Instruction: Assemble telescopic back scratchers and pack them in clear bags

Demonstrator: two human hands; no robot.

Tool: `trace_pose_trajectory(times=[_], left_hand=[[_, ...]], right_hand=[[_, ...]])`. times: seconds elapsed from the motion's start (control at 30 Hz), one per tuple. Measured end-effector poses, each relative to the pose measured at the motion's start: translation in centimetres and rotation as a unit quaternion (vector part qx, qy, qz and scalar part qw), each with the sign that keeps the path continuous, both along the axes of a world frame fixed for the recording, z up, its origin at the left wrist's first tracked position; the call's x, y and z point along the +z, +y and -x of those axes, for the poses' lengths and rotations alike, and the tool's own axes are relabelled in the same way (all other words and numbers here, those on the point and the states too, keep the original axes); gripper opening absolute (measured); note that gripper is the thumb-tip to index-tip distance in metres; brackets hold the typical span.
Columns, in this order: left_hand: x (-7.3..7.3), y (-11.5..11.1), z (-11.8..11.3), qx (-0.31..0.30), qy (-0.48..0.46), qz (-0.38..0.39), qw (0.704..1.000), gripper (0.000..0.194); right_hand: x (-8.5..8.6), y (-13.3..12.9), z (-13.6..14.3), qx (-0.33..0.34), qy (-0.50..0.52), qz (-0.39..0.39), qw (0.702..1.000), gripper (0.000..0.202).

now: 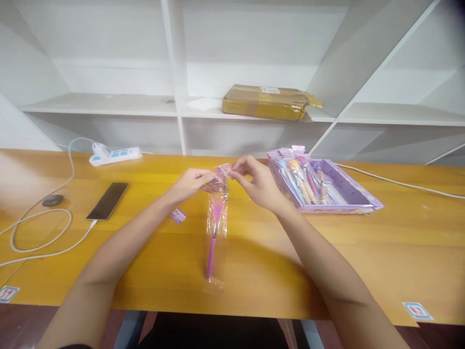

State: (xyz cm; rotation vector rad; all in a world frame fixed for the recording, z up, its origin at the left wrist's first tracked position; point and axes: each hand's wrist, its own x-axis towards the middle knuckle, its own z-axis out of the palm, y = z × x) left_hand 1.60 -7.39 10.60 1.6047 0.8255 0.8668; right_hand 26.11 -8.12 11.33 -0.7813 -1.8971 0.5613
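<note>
A clear plastic bag holds a pink fork-shaped tool [211,247] with its prongs toward the top. My left hand [193,184] pinches the bag's upper end, fingers closed. Between finger and thumb, my right hand [254,180] grips a small pink card [224,170] at the top of the bag. Another small printed card [178,216] lies on the table, below my left hand. To the right, a purple display box [343,186] has several bagged tools [300,179] lying in its left part.
On the wooden table [163,271] at left are a phone [108,201], a white power strip [116,155], a dark small device [53,200] and looping white cables. A taped cardboard box [267,102] rests on the shelf behind.
</note>
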Motion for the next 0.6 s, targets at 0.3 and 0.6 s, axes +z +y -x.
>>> trace_pose_trajectory(times=[0.3,0.6], left_hand=[[0.12,-0.1,0.06,-0.008,-0.019,0.005,1.0,0.048],[0.35,-0.36,-0.12,-0.003,-0.032,0.04,0.999,0.038]], right_hand=[[0.15,-0.18,-0.11,-0.011,-0.032,0.024,0.999,0.023],[0.22,-0.51,-0.14,-0.014,-0.091,-0.029,0.995,0.011]])
